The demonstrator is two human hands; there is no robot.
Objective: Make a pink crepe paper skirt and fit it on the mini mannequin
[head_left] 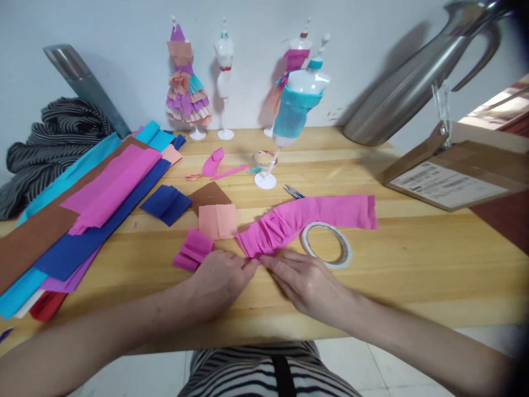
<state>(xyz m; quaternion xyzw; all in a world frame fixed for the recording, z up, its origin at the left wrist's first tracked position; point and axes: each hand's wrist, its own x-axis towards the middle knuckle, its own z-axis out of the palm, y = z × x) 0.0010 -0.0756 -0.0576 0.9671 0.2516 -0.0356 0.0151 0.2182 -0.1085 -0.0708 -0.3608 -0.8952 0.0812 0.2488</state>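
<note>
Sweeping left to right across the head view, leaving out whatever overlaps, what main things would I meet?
Dark striped cloth → dark blue folded paper → peach folded paper → ruffled pink strip → cardboard box.

Craft corner, apparently in a home: wooden desk against a white wall, miniature dress forms, coloured sheets, steel jug.

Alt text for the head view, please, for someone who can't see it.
A person's left hand and right hand touch the near edge of a pink strip, gathered at one end, on a wooden table. A tape roll lies nearby; layered colored sheets lie at left, and four small mannequins stand behind.
</note>
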